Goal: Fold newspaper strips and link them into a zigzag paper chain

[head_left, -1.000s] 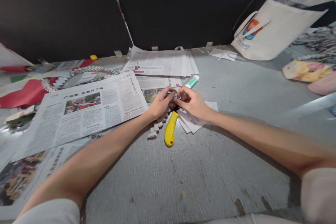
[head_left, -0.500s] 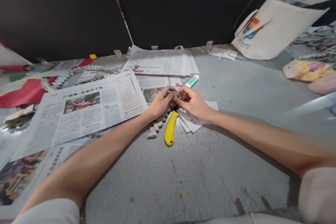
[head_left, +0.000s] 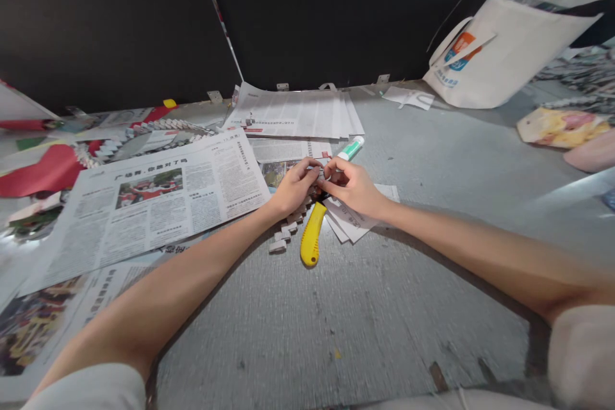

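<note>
My left hand (head_left: 294, 188) and my right hand (head_left: 353, 188) meet at the middle, fingertips pinched close together on a small folded paper piece, mostly hidden by the fingers. From under my left hand a zigzag chain of folded paper (head_left: 283, 237) runs down to the left. A yellow-handled tool (head_left: 312, 235) lies just below the hands, its upper end hidden near my right fingers. Cut paper slips (head_left: 349, 224) lie beneath my right hand. Behind it rests a green and white tube (head_left: 352, 148).
Newspaper sheets (head_left: 202, 186) spread over the left side, with a stack (head_left: 298, 116) at the back. Red paper (head_left: 43, 173) and a longer folded chain (head_left: 113, 146) lie far left. A white bag (head_left: 509, 51) stands back right, near a floral item (head_left: 560, 128).
</note>
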`<state>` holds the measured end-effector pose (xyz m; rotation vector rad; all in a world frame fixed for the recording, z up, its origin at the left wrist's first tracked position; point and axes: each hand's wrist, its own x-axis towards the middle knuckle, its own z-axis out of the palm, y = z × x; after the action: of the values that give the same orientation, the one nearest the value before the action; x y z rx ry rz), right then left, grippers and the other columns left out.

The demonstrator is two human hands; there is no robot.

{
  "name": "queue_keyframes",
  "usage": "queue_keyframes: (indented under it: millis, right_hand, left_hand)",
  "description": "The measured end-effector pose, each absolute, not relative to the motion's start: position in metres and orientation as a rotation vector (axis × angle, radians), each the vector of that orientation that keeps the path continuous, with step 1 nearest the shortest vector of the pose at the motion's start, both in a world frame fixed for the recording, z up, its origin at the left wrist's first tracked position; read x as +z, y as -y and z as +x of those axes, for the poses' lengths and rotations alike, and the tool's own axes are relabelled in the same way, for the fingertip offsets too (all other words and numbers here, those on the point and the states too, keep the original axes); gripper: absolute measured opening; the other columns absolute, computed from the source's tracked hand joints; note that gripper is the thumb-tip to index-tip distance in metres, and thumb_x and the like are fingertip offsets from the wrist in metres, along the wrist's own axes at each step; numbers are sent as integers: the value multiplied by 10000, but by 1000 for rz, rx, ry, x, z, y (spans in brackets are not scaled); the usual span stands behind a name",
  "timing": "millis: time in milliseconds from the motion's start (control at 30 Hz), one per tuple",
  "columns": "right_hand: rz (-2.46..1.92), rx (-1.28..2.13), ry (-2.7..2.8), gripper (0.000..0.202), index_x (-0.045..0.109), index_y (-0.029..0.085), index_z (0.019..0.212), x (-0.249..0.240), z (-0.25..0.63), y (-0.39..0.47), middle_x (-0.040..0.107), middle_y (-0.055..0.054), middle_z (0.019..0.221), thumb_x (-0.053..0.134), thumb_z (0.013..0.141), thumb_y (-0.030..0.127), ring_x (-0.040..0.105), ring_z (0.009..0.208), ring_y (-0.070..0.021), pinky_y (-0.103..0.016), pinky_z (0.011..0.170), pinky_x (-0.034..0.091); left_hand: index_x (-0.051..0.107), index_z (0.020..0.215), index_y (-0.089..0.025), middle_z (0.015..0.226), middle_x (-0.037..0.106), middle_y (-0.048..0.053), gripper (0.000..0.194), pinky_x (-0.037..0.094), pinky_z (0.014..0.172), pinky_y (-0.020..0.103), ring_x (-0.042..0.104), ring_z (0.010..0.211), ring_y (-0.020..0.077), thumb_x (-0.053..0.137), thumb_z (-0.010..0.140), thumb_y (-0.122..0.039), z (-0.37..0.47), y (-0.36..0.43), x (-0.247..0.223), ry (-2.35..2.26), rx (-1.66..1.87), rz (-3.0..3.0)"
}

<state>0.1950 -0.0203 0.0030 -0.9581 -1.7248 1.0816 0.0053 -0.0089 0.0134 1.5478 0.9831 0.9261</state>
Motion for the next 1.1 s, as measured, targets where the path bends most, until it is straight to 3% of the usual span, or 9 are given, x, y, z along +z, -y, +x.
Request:
queue_keyframes:
  millis: [1100]
  right_hand:
    - [-921, 1078, 1741, 263, 536, 232, 904, 2, 195, 19, 518, 40, 783, 737, 961, 391, 454, 617, -114, -293, 567, 347]
  left_hand:
    - [611, 1023, -197, 804, 633, -13, 124, 502, 692, 258, 594, 690, 123, 527, 1031, -287, 4, 7, 14, -994, 924, 1647]
